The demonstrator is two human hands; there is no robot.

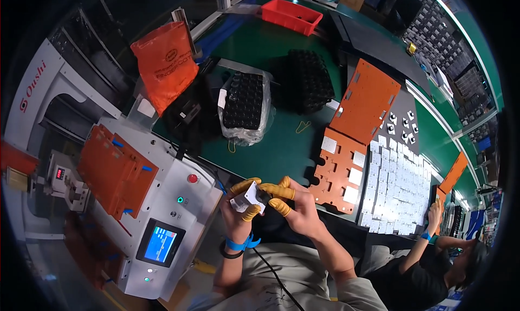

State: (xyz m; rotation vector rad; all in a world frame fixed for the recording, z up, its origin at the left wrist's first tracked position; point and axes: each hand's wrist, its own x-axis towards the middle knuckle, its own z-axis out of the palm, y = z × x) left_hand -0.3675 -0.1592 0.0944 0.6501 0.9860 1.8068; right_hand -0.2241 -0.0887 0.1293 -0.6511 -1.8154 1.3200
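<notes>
White plate part point(247, 199) held just off the table's point(260, 160) near edge; trays crowd behind.
L to R: white machine point(168, 213) carrying orange fixture point(116, 170); orange bag point(173, 78) at table's left edge; left hand point(236, 209) pinching the plate part; bagged black tray point(244, 102) mid-table; right hand point(299, 204) closed on dark piece point(264, 195) at the plate part's right, partly hiding it; red bin point(284, 23) at far edge, black stack point(310, 78) in front; orange board point(363, 102) and white plates point(392, 189) toward near right corner; co-worker's hand point(435, 213) beyond.
</notes>
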